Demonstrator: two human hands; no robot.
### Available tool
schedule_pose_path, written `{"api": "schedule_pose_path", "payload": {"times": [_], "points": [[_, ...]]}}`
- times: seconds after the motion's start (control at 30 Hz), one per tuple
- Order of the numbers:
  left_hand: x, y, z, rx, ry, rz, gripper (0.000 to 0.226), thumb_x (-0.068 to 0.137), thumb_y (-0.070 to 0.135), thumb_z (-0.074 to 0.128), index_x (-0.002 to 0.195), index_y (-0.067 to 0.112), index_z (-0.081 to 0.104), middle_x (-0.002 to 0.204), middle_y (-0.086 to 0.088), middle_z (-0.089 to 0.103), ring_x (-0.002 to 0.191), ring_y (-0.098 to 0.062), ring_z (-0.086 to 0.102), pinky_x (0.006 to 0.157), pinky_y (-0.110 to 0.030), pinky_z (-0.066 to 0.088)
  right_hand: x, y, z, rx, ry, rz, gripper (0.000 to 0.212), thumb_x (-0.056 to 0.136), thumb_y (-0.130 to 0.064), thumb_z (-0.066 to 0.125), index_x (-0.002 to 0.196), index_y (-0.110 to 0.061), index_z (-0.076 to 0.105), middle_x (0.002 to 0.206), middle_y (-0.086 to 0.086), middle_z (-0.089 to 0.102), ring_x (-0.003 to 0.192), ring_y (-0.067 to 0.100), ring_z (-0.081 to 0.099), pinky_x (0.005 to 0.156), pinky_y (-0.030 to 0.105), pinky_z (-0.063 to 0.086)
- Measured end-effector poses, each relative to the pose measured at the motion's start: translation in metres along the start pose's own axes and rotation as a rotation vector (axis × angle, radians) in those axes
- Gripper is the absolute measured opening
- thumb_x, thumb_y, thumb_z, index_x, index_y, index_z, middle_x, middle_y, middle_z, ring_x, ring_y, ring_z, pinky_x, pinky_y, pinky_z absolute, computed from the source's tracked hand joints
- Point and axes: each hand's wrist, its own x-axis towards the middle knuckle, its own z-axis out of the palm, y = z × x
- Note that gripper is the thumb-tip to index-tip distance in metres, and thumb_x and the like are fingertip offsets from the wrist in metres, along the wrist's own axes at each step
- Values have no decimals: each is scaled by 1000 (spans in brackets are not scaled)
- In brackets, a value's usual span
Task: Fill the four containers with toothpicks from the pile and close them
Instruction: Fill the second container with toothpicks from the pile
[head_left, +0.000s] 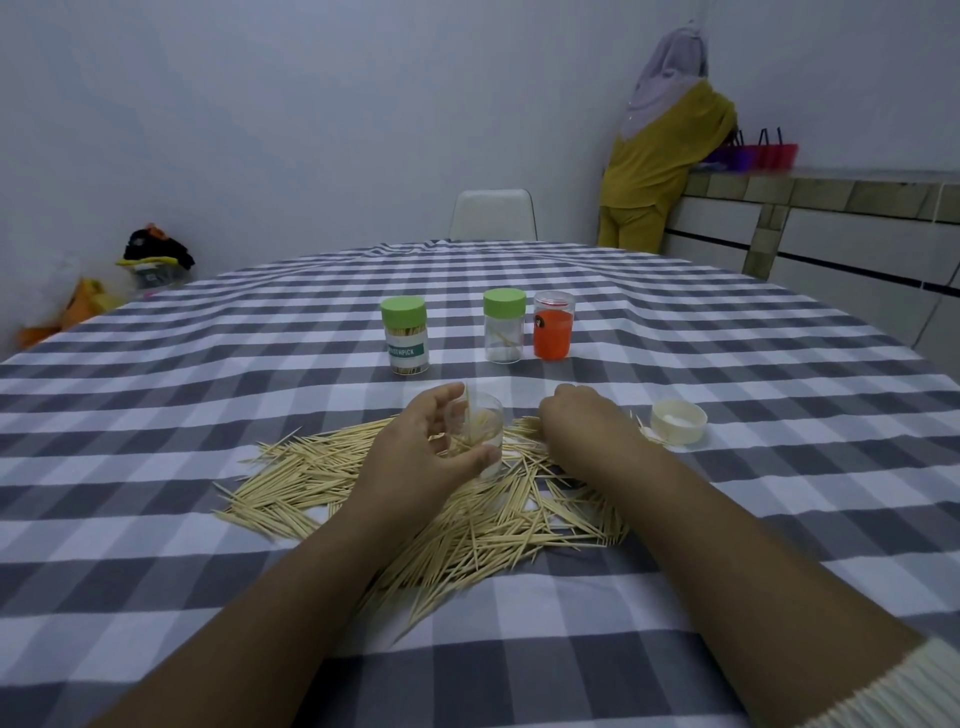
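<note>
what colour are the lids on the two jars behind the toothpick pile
Both lids are light green, seen in the head view.

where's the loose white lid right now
In the head view, the white lid lies on the checked tablecloth to the right of the right hand, at the right edge of the toothpick pile.

Toothpick pile (441, 499) spread on cloth; open clear container (485, 431) upright, partly filled; three capped containers (498, 325) behind; cream lid (678, 420) right.
</note>
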Motion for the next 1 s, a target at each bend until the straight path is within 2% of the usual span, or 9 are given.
{"api": "schedule_pose_path", "payload": {"times": [0.13,0.23,0.4,0.5,0.6,0.73,0.8,0.9,1.0], "points": [[0,0,0,-3,2,1,71,75,26,80,137,28,46,120,12,56,99,5,54,82,-4,40,1,2,-7,214,41,70,21,93,-14,51,111,-14,61,98,5,61,91,22,57,82,34,46],[0,0,0,-10,1,-1,71,74,25,80,137,27,46,115,14,55,94,11,53,80,-3,41,-2,2,-11,656,108,104,18,97,-18,47,103,-11,61,96,6,63,90,22,58,78,36,48],[-1,0,0,-18,-2,3,72,74,25,80,137,27,46,118,12,56,100,4,55,83,-5,41,-9,-4,-21,1424,147,144,16,99,-16,45,105,-10,58,95,6,67,84,17,66,74,33,55],[-1,1,1,-16,3,5,71,74,25,80,137,28,46,116,14,55,94,12,53,76,-3,43,-9,-9,-25,1709,184,174,17,100,-14,42,101,-8,58,89,8,68,87,22,68,80,39,55],[-1,1,2,-20,1,2,71,75,23,80,137,27,46,111,16,55,89,16,53,70,-1,44,-9,-15,-28,1916,233,201,16,101,-14,41,94,-13,55,89,9,68,87,23,68,79,34,55],[-1,2,1,-17,1,-2,72,74,25,80,137,28,45,116,14,55,100,3,56,87,-12,46,-12,-24,-30,2031,338,182,17,101,-16,40,93,-15,55,88,6,69,84,17,69,71,26,55],[-2,2,1,-27,-2,-4,72,74,25,80,137,27,45,115,15,55,99,4,56,87,-13,46,-14,-30,-28,2025,372,156,18,101,-17,39,93,-16,56,88,5,70,87,17,69,75,27,55],[-2,3,1,-34,-4,6,70,75,24,80,136,27,46,113,16,55,95,11,55,82,-10,47,-17,-37,-22,1826,372,147,21,100,-22,42,90,-22,60,92,0,72,92,16,68,84,34,52],[-1,2,1,-19,0,20,70,75,25,80,136,27,46,113,16,56,95,14,53,81,-6,45,-22,-42,-18,1682,293,153,20,101,-24,42,93,-23,60,98,-3,70,89,12,66,73,26,52]]}}
